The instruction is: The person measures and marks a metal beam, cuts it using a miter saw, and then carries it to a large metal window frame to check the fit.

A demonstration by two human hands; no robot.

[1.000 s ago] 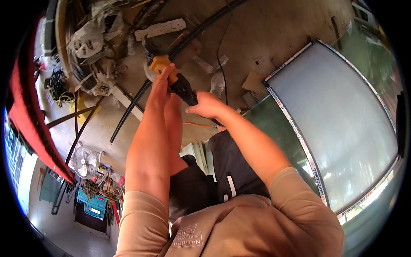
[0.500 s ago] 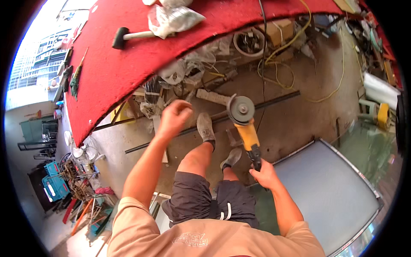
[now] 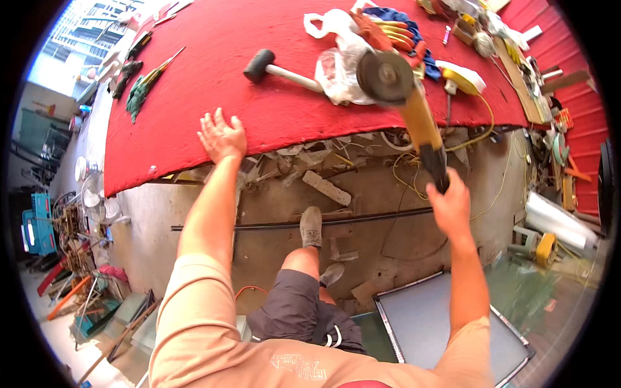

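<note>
My right hand (image 3: pixel 449 202) grips the black rear end of a yellow angle grinder (image 3: pixel 422 119), held up in front of the table edge. The grinder is a little blurred, and its round disc faces up over the table. My left hand (image 3: pixel 223 137) lies with fingers spread on the red cloth-covered table (image 3: pixel 187 90), close to its near edge. Beyond it rests a mallet (image 3: pixel 260 66) with a black head and pale handle. A white plastic bag (image 3: pixel 333 71) covers the handle's far end, just left of the grinder disc.
Gloves (image 3: pixel 394 29) and a yellow-and-white power tool (image 3: pixel 460 81) with a yellow cord lie on the table. A green-handled brush-like tool (image 3: pixel 139 97) is at left. Below, a long dark bar (image 3: pixel 362 220) crosses the floor. A framed grey panel (image 3: pixel 420 317) leans near my right arm.
My right hand has raised the angle grinder from over the floor up to the table edge. My left hand has moved from the air onto the red table. The view has shifted toward the tabletop.
</note>
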